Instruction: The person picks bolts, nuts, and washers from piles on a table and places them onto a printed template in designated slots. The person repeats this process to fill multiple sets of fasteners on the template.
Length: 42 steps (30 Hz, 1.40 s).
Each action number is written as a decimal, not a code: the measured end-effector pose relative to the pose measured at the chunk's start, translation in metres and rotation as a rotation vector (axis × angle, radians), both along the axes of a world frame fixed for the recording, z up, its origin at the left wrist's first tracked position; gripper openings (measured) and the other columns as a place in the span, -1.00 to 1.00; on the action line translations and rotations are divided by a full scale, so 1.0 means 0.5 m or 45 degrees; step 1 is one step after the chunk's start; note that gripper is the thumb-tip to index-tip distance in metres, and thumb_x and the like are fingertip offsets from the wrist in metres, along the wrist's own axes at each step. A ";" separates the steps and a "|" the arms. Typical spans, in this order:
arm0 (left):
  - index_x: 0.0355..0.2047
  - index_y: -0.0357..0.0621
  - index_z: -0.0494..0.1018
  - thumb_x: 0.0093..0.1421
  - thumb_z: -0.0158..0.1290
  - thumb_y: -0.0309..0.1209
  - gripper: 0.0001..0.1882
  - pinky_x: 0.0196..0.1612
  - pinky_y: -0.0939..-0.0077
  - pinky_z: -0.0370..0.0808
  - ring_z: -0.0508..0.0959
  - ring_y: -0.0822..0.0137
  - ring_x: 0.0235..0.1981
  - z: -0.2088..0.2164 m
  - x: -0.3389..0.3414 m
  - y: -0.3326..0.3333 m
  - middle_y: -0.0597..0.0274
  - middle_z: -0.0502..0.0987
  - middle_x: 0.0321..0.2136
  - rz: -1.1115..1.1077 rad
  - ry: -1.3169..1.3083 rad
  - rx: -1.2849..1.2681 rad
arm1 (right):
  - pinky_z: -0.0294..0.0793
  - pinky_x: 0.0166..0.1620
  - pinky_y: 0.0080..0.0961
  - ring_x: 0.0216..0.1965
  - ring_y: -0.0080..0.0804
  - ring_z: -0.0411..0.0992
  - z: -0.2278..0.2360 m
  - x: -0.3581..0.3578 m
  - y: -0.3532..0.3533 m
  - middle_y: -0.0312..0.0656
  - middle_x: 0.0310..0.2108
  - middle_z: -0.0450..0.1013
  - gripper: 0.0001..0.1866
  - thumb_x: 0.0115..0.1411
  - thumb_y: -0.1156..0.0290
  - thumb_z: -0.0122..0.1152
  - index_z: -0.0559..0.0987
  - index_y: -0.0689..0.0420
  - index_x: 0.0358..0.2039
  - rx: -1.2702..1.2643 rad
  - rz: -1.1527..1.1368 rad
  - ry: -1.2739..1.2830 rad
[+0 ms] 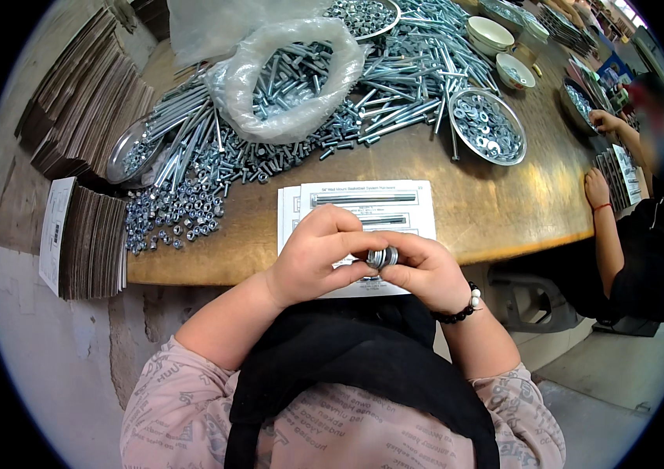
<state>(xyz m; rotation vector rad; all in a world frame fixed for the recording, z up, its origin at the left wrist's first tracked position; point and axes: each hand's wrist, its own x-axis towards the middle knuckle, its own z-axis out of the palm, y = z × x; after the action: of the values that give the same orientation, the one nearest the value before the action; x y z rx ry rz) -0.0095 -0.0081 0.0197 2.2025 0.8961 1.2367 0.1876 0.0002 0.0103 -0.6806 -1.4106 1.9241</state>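
Note:
A short stack of silver washers [383,257] is pinched between the fingers of both hands, over the front of the table. My left hand [318,254] closes on its left side, and my right hand [427,273] grips it from the right. Under my hands lies a white printed card [418,213] showing long bolts [363,199]; whether these are pictures or real bolts I cannot tell. My fingers cover the card's middle. Another white sheet [287,205] sticks out beneath its left edge.
A plastic bag [242,105] of bolts stands among loose bolts [406,98]. Nuts [168,215] spread at front left, near cardboard stacks [98,242]. Right lies a metal bowl [521,125] of washers; white bowls [490,33] stand behind. A co-worker's hands [597,187] are at far right.

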 end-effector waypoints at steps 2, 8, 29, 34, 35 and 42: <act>-0.26 -0.11 0.46 -0.15 0.18 -0.52 -0.64 -0.29 0.46 0.38 0.41 0.28 -0.39 -0.001 0.011 0.008 0.21 0.38 -0.37 0.004 -0.010 -0.021 | 0.37 -0.12 -0.63 -0.14 -0.48 0.40 -0.015 0.029 0.001 -0.16 -0.13 0.40 -0.58 0.11 0.61 0.03 0.31 0.28 0.02 -0.067 -0.114 0.015; -0.26 -0.17 0.42 -0.08 0.10 -0.51 -0.69 -0.30 0.45 0.42 0.47 0.28 -0.38 -0.094 0.092 0.039 0.18 0.43 -0.34 -0.141 0.382 -0.485 | 0.38 -0.03 -0.41 -0.11 -0.29 0.41 -0.033 0.124 0.017 0.00 -0.09 0.36 -0.63 0.19 0.46 -0.02 0.29 0.29 0.01 -0.144 -0.798 0.185; -0.28 -0.13 0.41 -0.04 0.03 -0.48 -0.75 -0.31 0.41 0.41 0.44 0.23 -0.38 -0.098 0.066 0.005 0.17 0.39 -0.39 0.055 0.438 -0.486 | 0.42 -0.15 -0.54 -0.20 -0.41 0.42 -0.059 0.233 0.251 -0.08 -0.14 0.40 -0.59 0.13 0.47 0.06 0.30 0.31 0.00 0.051 -0.855 -0.241; -0.27 -0.21 0.41 -0.04 0.02 -0.50 -0.74 -0.32 0.45 0.40 0.46 0.27 -0.43 -0.128 -0.060 -0.022 0.12 0.40 -0.36 0.557 0.271 -0.664 | 0.39 -0.15 -0.53 -0.19 -0.41 0.40 -0.035 0.254 0.332 -0.12 -0.08 0.38 -0.48 0.01 0.40 0.21 0.32 0.23 0.01 0.843 -1.243 -0.920; -0.17 -0.25 0.38 -0.03 0.00 -0.52 -0.66 -0.24 0.48 0.41 0.47 0.28 -0.31 -0.132 -0.082 -0.028 0.08 0.41 -0.30 0.621 0.242 -0.771 | 0.42 -0.24 -0.58 -0.30 -0.48 0.42 -0.031 0.244 0.312 -0.18 -0.19 0.43 -0.53 0.02 0.41 0.20 0.37 0.22 -0.04 0.761 -1.131 -0.861; 0.09 -0.32 0.14 0.10 -0.10 -0.55 -0.49 0.00 0.48 0.31 0.31 0.29 0.00 -0.145 -0.149 -0.026 0.05 0.27 0.01 0.410 -0.780 -1.602 | 0.40 -0.36 -0.50 -0.46 -0.34 0.44 -0.127 0.180 0.032 -0.10 -0.49 0.47 -0.85 0.05 0.44 0.11 0.53 0.23 -0.39 0.608 -0.669 -1.130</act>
<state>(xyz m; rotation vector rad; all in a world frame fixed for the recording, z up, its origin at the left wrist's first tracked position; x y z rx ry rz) -0.0838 -0.0209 -0.0529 0.6713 1.2633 0.9262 0.2775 0.0164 -0.0532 -1.5688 -1.8445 0.8191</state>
